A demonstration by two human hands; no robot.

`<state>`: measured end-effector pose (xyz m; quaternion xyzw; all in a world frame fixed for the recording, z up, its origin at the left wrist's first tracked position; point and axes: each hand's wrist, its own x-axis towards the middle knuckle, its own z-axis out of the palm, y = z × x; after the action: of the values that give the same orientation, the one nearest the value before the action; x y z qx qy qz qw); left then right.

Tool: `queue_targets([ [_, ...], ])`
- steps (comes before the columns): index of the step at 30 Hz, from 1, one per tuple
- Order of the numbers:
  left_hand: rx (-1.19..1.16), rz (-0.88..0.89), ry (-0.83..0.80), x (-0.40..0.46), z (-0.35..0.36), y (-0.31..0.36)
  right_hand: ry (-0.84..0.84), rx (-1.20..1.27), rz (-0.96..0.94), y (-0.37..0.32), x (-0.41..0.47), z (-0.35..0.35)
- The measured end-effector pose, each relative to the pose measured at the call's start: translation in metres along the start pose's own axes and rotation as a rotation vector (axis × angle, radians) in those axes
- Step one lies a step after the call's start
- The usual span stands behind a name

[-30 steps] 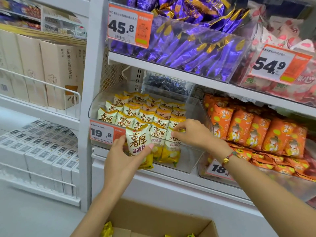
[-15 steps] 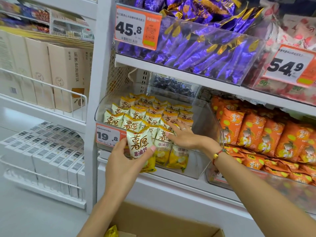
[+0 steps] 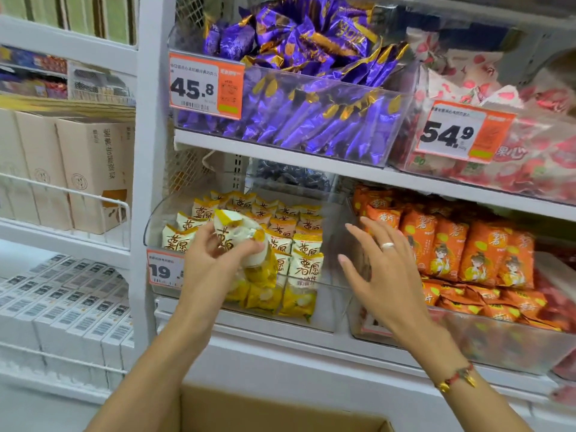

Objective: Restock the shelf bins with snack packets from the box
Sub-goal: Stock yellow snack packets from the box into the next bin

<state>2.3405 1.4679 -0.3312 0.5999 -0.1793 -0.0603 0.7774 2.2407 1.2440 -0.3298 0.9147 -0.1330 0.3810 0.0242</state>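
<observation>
Gripping a yellow snack packet (image 3: 238,236) over the clear bin (image 3: 324,294), the left hand (image 3: 215,260) tilts it for insertion; right hand (image 3: 385,266), fingers spread, holds nothing beside the rows. Box (image 3: 280,413) sits below.

1. A clear bin (image 3: 327,307) on the lower shelf holds rows of packets (image 3: 299,241).
2. The left hand (image 3: 215,260) holds one packet (image 3: 240,235) before the bin's left part.
3. The right hand (image 3: 383,269) hangs before the bin's right end.
4. A second bin (image 3: 467,341) stands just right of it.
5. The box (image 3: 274,413) lies below, before the shelf.
6. Two more bins (image 3: 311,135) sit on the shelf above.
</observation>
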Motion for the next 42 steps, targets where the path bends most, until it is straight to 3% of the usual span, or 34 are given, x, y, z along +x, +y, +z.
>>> queue_targets([
  [3,0.014,-0.035,-0.147,0.023,0.02,0.018,-0.102,-0.044,0.067,0.023,-0.007,0.005],
  [6,0.193,-0.042,-0.289,0.052,0.043,0.024,-0.175,-0.087,0.077,0.033,-0.011,0.012],
  [12,0.231,-0.03,-0.351,0.101,0.096,0.004,-0.137,-0.09,0.086,0.033,-0.01,0.017],
  [21,0.785,0.281,-0.547,0.151,0.141,-0.054,-0.091,-0.088,0.089,0.033,-0.011,0.02],
  [26,0.993,0.226,-0.516,0.171,0.148,-0.069,-0.101,-0.073,0.09,0.033,-0.011,0.021],
  [32,1.123,0.531,-0.299,0.164,0.152,-0.063,-0.119,-0.065,0.083,0.034,-0.013,0.02],
  [37,1.405,0.41,-0.459,0.166,0.152,-0.062,-0.11,-0.063,0.086,0.033,-0.013,0.021],
  [42,1.354,0.26,-0.623,0.172,0.148,-0.065,-0.11,-0.069,0.085,0.035,-0.013,0.022],
])
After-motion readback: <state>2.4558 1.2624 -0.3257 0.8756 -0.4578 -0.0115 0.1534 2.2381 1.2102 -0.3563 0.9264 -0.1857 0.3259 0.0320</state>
